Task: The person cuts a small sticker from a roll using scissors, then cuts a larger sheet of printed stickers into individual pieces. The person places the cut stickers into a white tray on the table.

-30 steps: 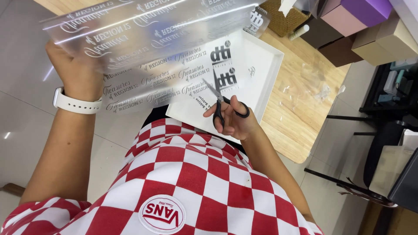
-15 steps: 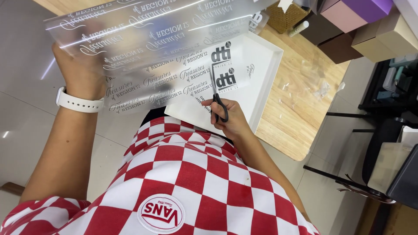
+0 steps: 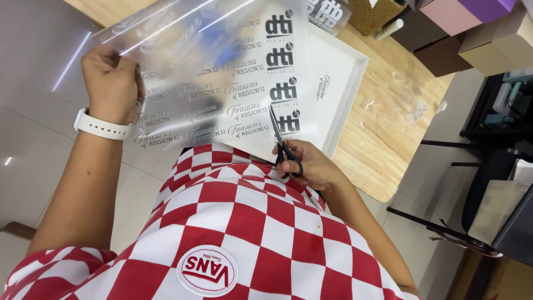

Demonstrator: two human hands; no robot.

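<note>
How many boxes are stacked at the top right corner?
3 boxes show: a pink box, a purple box at the frame's top edge beside it, and a tan cardboard box just below them to the right. More may be hidden beyond the frame.

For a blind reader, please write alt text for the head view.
The right hand cuts with black scissors into a clear printed sheet, which the left hand holds up over a white tray on a wooden table.
</note>
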